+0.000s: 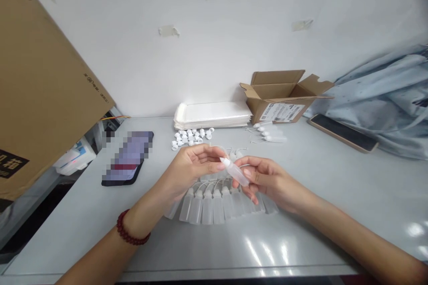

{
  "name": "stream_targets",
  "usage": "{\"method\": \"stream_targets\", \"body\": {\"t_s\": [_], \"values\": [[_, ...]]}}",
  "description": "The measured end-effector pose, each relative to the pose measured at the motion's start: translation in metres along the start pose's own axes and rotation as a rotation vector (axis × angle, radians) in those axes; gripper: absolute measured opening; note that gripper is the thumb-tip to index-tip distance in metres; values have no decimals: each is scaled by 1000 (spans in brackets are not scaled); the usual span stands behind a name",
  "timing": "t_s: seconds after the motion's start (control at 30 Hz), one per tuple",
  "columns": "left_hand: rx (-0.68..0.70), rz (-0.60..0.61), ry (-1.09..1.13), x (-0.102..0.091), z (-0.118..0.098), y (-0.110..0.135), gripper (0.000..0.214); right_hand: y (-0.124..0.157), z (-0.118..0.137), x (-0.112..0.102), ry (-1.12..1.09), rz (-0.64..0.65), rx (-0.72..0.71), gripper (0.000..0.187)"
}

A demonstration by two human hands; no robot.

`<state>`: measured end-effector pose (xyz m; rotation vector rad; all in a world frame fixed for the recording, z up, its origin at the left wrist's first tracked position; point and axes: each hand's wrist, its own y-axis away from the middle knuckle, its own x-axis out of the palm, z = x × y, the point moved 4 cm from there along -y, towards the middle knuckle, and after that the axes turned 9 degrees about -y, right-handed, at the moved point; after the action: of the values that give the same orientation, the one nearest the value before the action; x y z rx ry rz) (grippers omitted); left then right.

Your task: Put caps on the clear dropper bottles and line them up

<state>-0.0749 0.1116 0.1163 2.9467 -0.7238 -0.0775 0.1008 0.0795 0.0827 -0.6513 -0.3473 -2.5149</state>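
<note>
A small translucent dropper bottle [238, 174] with a white pointed top is tilted between my hands, its tip toward the upper left. My right hand [272, 180] grips the body between thumb and fingers. The thumb and fingertips of my left hand [192, 167] pinch the bottle near its white top. Below and behind my hands lie several similar bottles [207, 207] in a fanned row, with thin curved tips. My hands hide part of them. Small white caps [192, 136] are heaped beyond my left hand. A few more bottles [272, 134] lie at the back right.
A stack of white padded envelopes [214, 115] lies against the wall. Beside it stands an opened cardboard box [279, 98]. Phones lie at left [129, 156] and right [343, 132]. Bluish fabric [377, 102] bunches at far right. A large carton [47, 80] leans over the left side.
</note>
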Motion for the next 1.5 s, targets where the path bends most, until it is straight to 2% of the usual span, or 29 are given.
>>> {"method": "stream_targets", "body": {"t_s": [0.1, 0.2, 0.27, 0.43, 0.73, 0.9, 1.17, 1.3, 1.5], "values": [[4, 7, -69, 0, 1, -1, 15, 0, 1, -1, 48, -32, 9, 20], [-9, -42, -132, -1, 4, -3, 14, 1, 2, 0, 86, -44, 29, 20], [-40, -61, -148, -1, 7, -4, 17, 1, 3, 0, 105, -45, 32, 21], [-141, -12, -215, 1, 12, -3, 32, 3, 5, -1, 140, -51, 17, 21], [-42, 87, -345, 0, 1, -1, 22, 2, 5, 0, 135, -55, 29, 20], [-6, 98, -365, -1, -3, 1, 21, 1, 4, -1, 148, -64, 39, 22], [-11, 84, -421, 2, 3, 1, 24, 3, 11, 2, 225, -72, 66, 25], [-16, 121, -447, 6, 3, 3, 30, 3, 13, 2, 267, -83, 48, 29], [12, 136, -445, 8, 1, 4, 26, 4, 10, -2, 166, -128, 30, 29]]}}
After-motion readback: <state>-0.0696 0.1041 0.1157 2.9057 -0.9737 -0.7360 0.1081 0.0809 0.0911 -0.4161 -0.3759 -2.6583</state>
